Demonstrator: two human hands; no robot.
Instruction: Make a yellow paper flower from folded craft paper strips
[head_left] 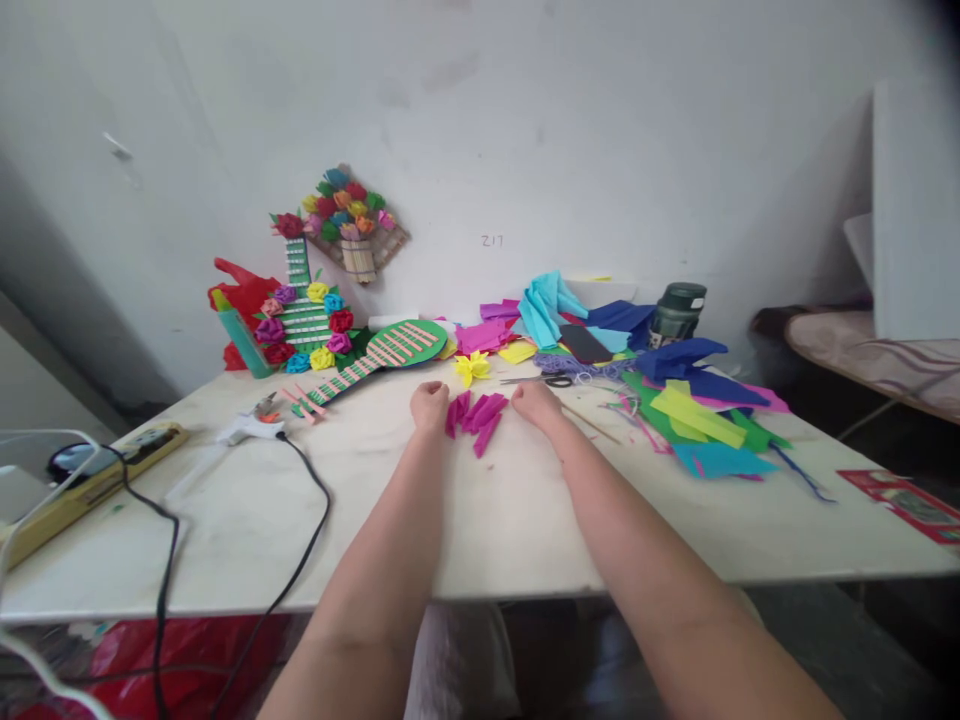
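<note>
My left hand point(430, 407) rests on the table as a loose fist, just left of several folded magenta crepe paper strips point(486, 418). On the other side of the strips lies my right hand point(534, 404), also curled into a fist. Nothing shows in the fingers of either hand. Behind the strips sits a yellow paper flower point(472, 369). A pair of dark-handled scissors point(556, 380) lies beyond my right hand, and a thin stick point(589, 421) is to its right.
A glue gun point(251, 428) with a black cord and a power strip point(150, 455) lie left. A green guitar-shaped craft point(375, 365) and a flowered one point(307, 320) are behind. Crepe paper sheets point(697, 415), a phone point(586, 344) and a dark jar point(676, 314) are right.
</note>
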